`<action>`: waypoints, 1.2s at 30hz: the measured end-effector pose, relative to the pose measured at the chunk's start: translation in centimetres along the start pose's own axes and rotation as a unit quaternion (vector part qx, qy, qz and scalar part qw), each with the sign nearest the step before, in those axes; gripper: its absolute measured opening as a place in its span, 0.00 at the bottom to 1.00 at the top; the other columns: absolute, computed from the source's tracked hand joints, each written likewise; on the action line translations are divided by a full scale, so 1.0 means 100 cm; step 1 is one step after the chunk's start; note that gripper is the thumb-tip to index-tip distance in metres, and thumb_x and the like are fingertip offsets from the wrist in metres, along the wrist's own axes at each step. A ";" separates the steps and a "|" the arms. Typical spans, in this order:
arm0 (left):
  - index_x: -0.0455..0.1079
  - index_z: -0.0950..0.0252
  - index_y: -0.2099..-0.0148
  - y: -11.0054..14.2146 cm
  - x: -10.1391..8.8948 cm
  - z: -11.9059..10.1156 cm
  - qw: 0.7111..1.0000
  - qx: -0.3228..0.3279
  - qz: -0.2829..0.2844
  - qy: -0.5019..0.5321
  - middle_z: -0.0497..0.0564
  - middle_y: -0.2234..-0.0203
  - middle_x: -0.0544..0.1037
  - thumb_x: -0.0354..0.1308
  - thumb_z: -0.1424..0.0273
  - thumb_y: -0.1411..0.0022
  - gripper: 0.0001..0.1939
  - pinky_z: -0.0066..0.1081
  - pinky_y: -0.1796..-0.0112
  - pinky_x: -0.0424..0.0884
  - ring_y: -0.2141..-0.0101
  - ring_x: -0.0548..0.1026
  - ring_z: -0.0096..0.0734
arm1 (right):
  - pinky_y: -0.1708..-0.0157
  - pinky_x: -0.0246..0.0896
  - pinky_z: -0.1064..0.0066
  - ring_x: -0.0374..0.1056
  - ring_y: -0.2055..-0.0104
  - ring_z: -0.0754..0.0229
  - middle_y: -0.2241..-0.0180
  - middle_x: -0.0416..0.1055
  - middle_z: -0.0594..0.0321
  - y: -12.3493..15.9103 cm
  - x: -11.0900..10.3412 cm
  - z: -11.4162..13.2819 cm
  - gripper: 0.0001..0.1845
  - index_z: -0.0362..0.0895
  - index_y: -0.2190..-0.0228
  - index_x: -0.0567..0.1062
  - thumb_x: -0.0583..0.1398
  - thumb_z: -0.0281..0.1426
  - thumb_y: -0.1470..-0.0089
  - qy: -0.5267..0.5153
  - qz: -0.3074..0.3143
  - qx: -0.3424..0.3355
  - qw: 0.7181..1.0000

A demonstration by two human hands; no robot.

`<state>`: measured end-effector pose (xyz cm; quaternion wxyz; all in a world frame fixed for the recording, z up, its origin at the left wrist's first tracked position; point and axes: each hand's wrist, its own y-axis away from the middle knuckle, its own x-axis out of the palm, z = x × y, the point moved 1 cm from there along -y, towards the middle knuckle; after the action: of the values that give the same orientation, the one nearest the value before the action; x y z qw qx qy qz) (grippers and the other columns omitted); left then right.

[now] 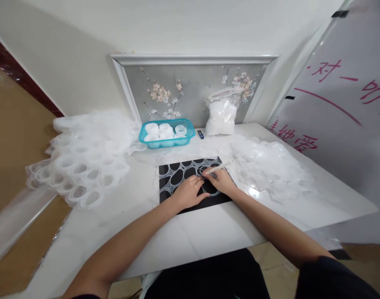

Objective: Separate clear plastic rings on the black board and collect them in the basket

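A black mat [193, 207] lies on the white table, with a sheet of white ring shapes [177, 177] spread over it. My left hand [190, 192] rests flat on the sheet, its fingers stretched towards the right. Close beside it, my right hand [219, 180] is closed around a slim white pen-like tool [218, 167], which tilts up to the right. The tool's tip is at the sheet near my left fingertips; its exact contact is too small to make out.
Piles of white translucent ring sheets lie left [93, 166] and right [271, 166]. Behind the mat stand a blue basket [168, 143] of white rolls, a small dark blue tool [201, 134] and a stuffed clear bag [221, 114]. A whiteboard [339, 124] leans at right.
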<state>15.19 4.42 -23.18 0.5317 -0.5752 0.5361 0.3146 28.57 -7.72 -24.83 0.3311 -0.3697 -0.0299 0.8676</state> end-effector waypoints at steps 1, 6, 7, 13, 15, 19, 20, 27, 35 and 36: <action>0.69 0.69 0.50 0.000 0.000 0.000 1.000 0.002 0.000 0.004 0.61 0.53 0.75 0.56 0.55 0.37 0.22 0.42 0.46 0.66 0.49 0.71 0.45 | 0.55 0.65 0.62 0.72 0.59 0.53 0.64 0.77 0.58 0.001 0.000 0.001 0.11 0.46 0.67 0.77 0.55 0.34 0.42 0.010 0.000 -0.006 1.000; 0.67 0.69 0.47 0.002 0.000 0.002 0.999 0.008 -0.001 0.041 0.61 0.51 0.74 0.58 0.56 0.38 0.24 0.45 0.46 0.66 0.48 0.70 0.47 | 0.54 0.64 0.62 0.70 0.55 0.53 0.62 0.77 0.59 0.002 0.000 0.002 0.12 0.47 0.65 0.78 0.54 0.31 0.40 0.075 0.014 -0.040 0.996; 0.67 0.68 0.47 0.002 0.001 0.003 0.999 0.007 -0.002 0.041 0.61 0.51 0.74 0.58 0.56 0.39 0.24 0.45 0.46 0.65 0.47 0.69 0.47 | 0.55 0.64 0.62 0.69 0.54 0.53 0.62 0.77 0.59 0.000 -0.001 0.002 0.13 0.47 0.65 0.78 0.53 0.32 0.40 0.101 0.013 -0.049 0.994; 0.67 0.69 0.48 0.003 0.005 0.006 0.999 -0.003 -0.002 0.041 0.62 0.50 0.73 0.58 0.54 0.40 0.26 0.47 0.45 0.64 0.46 0.68 0.50 | 0.55 0.65 0.62 0.69 0.53 0.53 0.60 0.78 0.60 -0.010 -0.003 -0.003 0.13 0.48 0.64 0.79 0.54 0.33 0.39 0.158 -0.016 -0.017 0.987; 0.67 0.70 0.48 0.004 0.005 0.006 0.999 0.001 -0.002 0.044 0.62 0.51 0.73 0.57 0.54 0.39 0.26 0.46 0.45 0.64 0.46 0.68 0.49 | 0.53 0.64 0.62 0.69 0.54 0.54 0.61 0.78 0.61 -0.009 -0.002 -0.003 0.13 0.47 0.64 0.79 0.54 0.32 0.40 0.143 -0.022 -0.035 0.989; 0.65 0.71 0.46 0.005 0.004 0.005 0.999 0.007 -0.007 0.036 0.63 0.50 0.72 0.56 0.57 0.37 0.25 0.44 0.45 0.65 0.47 0.68 0.48 | 0.55 0.65 0.63 0.69 0.54 0.55 0.61 0.77 0.61 -0.002 0.002 -0.001 0.13 0.48 0.63 0.78 0.53 0.31 0.39 0.144 -0.013 -0.049 0.988; 0.64 0.70 0.45 0.004 0.003 0.004 0.999 0.004 -0.006 0.033 0.63 0.48 0.71 0.56 0.57 0.38 0.26 0.44 0.46 0.65 0.47 0.68 0.48 | 0.56 0.65 0.63 0.69 0.53 0.55 0.61 0.77 0.61 0.000 0.003 -0.001 0.14 0.48 0.63 0.78 0.52 0.31 0.38 0.149 -0.010 -0.049 0.988; 0.65 0.68 0.46 0.001 -0.002 0.002 0.999 -0.023 0.026 0.041 0.62 0.47 0.70 0.57 0.56 0.39 0.26 0.45 0.49 0.67 0.50 0.69 0.49 | 0.58 0.63 0.66 0.70 0.58 0.55 0.61 0.76 0.56 -0.035 -0.022 -0.005 0.15 0.47 0.64 0.78 0.51 0.30 0.40 0.192 -0.046 -0.040 0.980; 0.66 0.67 0.46 0.005 -0.005 0.006 0.996 -0.033 0.021 0.078 0.60 0.46 0.70 0.58 0.57 0.39 0.24 0.43 0.48 0.67 0.46 0.68 0.47 | 0.63 0.61 0.63 0.69 0.62 0.48 0.70 0.74 0.50 -0.070 -0.076 -0.002 0.17 0.38 0.75 0.75 0.57 0.39 0.49 -0.047 -0.315 0.176 0.931; 0.67 0.67 0.47 0.005 -0.005 0.006 0.996 -0.032 0.015 0.087 0.60 0.47 0.71 0.59 0.58 0.39 0.23 0.43 0.47 0.67 0.47 0.68 0.46 | 0.68 0.61 0.65 0.70 0.64 0.49 0.72 0.74 0.52 -0.061 -0.069 0.001 0.17 0.38 0.76 0.74 0.57 0.40 0.50 -0.069 -0.288 0.179 0.938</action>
<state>14.68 5.25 -22.99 0.4598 -0.6087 0.5786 0.2886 35.39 -7.06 -18.71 0.6246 -0.2197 -0.0023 0.7494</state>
